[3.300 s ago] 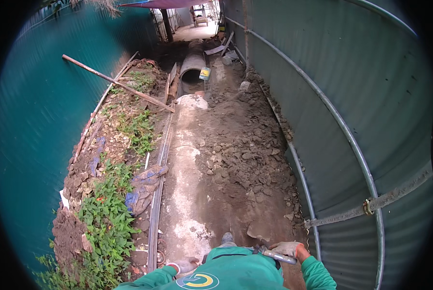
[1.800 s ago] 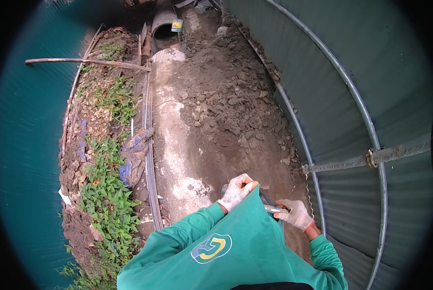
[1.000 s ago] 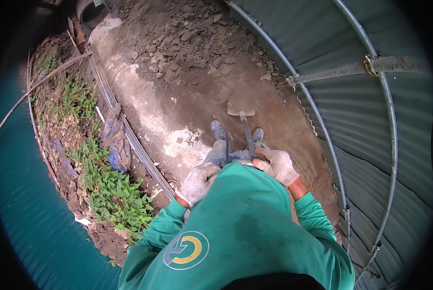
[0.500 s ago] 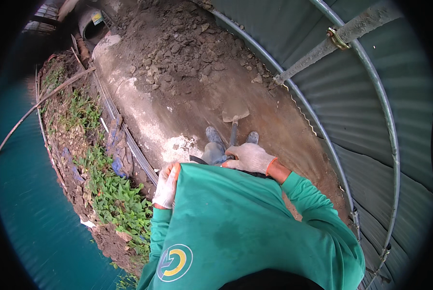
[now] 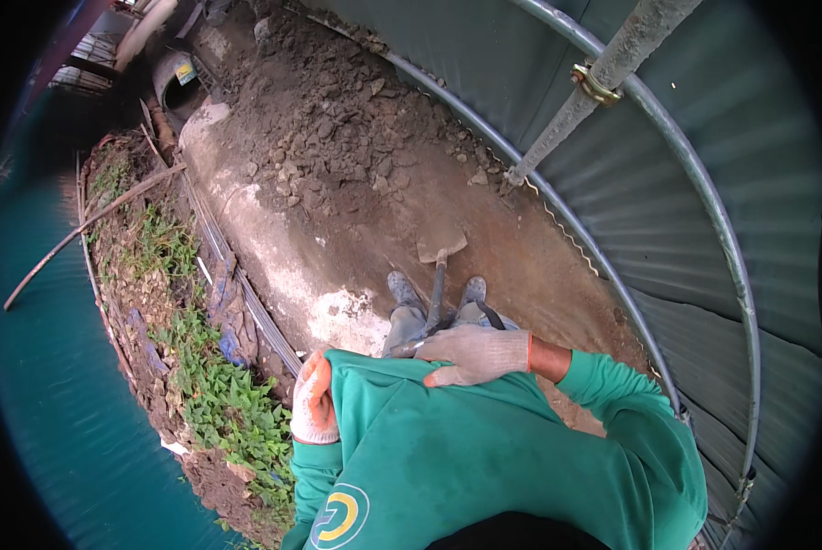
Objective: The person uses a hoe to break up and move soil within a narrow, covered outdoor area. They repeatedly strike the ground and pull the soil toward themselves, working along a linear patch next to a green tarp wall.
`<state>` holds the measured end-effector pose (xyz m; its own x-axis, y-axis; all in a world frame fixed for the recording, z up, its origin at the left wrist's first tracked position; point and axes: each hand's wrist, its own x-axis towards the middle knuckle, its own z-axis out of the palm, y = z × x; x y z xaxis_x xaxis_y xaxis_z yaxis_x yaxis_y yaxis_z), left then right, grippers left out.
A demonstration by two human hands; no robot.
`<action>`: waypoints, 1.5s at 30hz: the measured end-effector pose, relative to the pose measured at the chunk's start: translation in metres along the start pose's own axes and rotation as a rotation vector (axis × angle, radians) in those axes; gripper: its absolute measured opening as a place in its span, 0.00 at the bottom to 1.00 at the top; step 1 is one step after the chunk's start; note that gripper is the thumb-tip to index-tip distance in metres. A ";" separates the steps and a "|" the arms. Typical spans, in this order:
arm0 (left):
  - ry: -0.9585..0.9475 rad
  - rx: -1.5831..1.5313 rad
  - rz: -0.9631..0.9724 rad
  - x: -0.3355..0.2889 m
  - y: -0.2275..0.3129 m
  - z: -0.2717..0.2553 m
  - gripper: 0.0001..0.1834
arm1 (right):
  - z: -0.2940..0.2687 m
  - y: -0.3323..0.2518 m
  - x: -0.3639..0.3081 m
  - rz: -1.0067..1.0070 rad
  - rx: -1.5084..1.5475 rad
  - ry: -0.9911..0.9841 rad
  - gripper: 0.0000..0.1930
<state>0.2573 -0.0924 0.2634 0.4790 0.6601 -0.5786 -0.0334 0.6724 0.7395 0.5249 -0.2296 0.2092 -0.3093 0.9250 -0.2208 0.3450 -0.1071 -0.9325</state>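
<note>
I wear a green long-sleeved shirt [image 5: 484, 431] whose front is pulled outward. My left hand [image 5: 314, 399], in a white knit glove with orange coating, is closed on the left part of its hem. My right hand [image 5: 475, 355], in a matching glove, lies at the middle of the hem, thumb over the cloth and fingers bent at the edge; their tips are partly hidden. Just beyond that hand, a shovel [image 5: 441, 246] stands between my legs, its blade on the ground past my boots [image 5: 404, 289] and its dark handle reaching my waist.
Loose soil and rubble [image 5: 356, 128] lie ahead. A corrugated metal wall [image 5: 722, 229] with curved pipes [image 5: 695, 165] bounds the right. Long metal bars [image 5: 246, 293], green plants [image 5: 223, 394] and a wooden pole [image 5: 90, 225] line the left. A round pipe opening [image 5: 180, 87] sits at far left.
My right hand has shifted toward me onto the hem, turning flatter. My left hand has lowered slightly, still on the cloth. More of my legs and the shovel handle shows.
</note>
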 end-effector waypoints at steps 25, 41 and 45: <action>-0.736 0.593 -0.364 -0.008 0.022 -0.040 0.19 | -0.082 -0.042 -0.181 0.424 0.925 0.077 0.30; -0.278 -0.343 -0.832 -0.097 -0.181 -0.202 0.25 | -0.017 0.028 -0.123 0.591 0.698 0.568 0.29; -0.314 -0.683 -0.655 -0.060 -0.162 -0.206 0.25 | -0.015 0.035 -0.111 0.586 0.677 0.567 0.29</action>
<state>0.0536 -0.1718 0.1078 0.7907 0.0374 -0.6111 -0.1295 0.9858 -0.1072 0.5845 -0.3302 0.2051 0.2640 0.6789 -0.6851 -0.3136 -0.6113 -0.7266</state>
